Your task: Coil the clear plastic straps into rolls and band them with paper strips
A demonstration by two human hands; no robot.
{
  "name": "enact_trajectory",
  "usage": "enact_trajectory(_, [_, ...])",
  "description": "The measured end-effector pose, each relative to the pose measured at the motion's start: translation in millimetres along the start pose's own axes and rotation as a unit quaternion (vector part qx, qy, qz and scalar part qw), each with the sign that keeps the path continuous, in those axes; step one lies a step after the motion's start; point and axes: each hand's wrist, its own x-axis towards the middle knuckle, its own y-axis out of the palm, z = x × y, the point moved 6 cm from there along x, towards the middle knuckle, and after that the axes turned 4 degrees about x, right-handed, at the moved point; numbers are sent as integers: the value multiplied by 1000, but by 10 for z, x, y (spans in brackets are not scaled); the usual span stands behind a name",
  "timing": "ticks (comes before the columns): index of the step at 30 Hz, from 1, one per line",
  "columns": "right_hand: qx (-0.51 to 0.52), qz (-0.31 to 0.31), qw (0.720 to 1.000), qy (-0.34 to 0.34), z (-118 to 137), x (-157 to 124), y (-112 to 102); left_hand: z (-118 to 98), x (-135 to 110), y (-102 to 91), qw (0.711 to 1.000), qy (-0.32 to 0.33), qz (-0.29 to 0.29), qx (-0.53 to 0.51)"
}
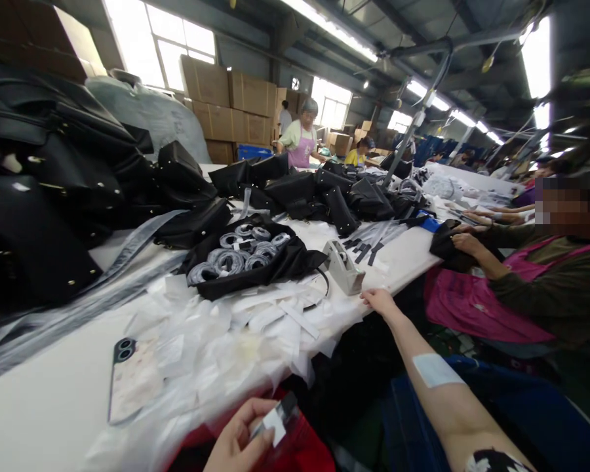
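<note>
My left hand [238,439] is low at the table's near edge, fingers pinched on a small dark strip with a white label [278,419]. My right arm stretches forward with a white patch on the forearm. My right hand [379,300] rests at the table's edge beside a grey tape dispenser [343,265], touching the white paper slips [275,314] there. Its fingers are mostly hidden from this angle. A black cloth holding several grey coiled straps [246,252] lies just beyond the slips.
A phone [130,377] lies face down on the white table [44,400]. Black bags [54,190] pile up at left and along the middle. A person in a pink apron [521,282] works at right; others stand farther back near cardboard boxes [231,105].
</note>
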Motion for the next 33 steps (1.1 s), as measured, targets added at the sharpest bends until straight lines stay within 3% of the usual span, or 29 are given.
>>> enact_trajectory(4, [47, 116, 991, -50, 219, -833, 602, -237, -91, -36, 994, 55, -88, 38])
enact_trajectory(8, [155, 244, 944, -155, 610, -1887, 1188, -337, -130, -44, 988, 81, -124, 41])
enact_trajectory(12, [200, 273, 923, -182, 768, -2474, 1533, -317, -195, -88, 984, 94, -149, 36])
enact_trajectory(18, [175, 238, 934, -199, 777, -2589, 1655, -325, -256, -137, 981, 114, -152, 38])
enact_trajectory(25, [224, 294, 908, -200, 776, -2688, 1718, -342, -284, -151, 981, 116, -151, 28])
enact_trajectory(33, [205, 285, 919, -180, 726, -2691, 1774, -307, -283, -174, 983, 122, -138, 7])
